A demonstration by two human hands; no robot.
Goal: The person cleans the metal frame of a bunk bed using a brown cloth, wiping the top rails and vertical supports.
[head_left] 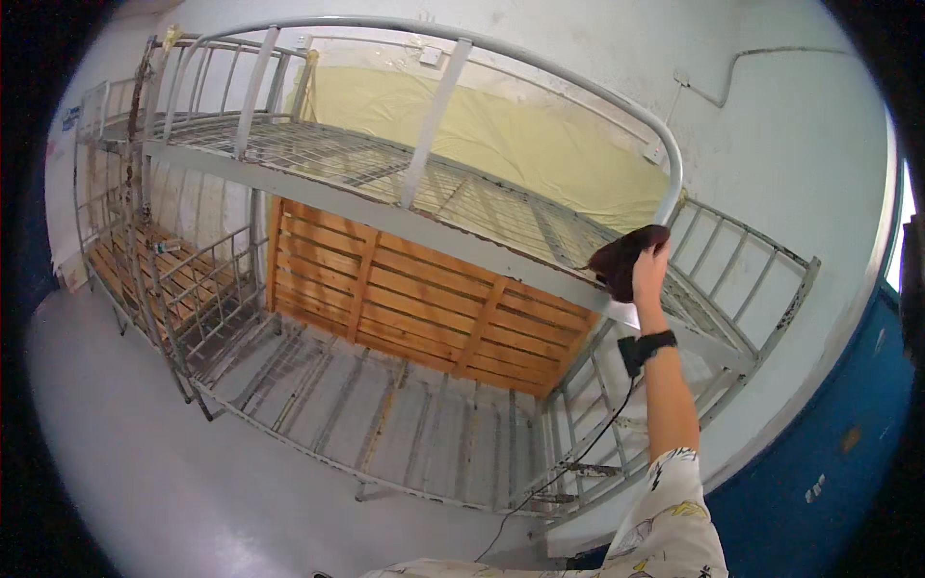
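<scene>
My right hand (652, 273) reaches up and grips a dark brown cloth (623, 254). Hand and cloth are at the side beam (340, 189) of a metal bunk bed's upper berth, near the lower right end of its curved guard rail (571, 78). The cloth appears to rest against the beam, though the exact contact is hidden. Behind the beam stretches the wire mesh base (347, 153) of the upper berth. A black strap with a small box (645, 351) is around my right wrist, and a cable (571, 462) hangs from it. My left hand is out of view.
Under the upper berth, a wooden slatted panel (426, 289) leans upright behind the lower metal bed frame (289, 432). Another bunk with wooden slats (173, 271) stands left. A ladder-like metal end (744, 274) is on the right. Yellow sheeting (491, 130) covers part of the wall.
</scene>
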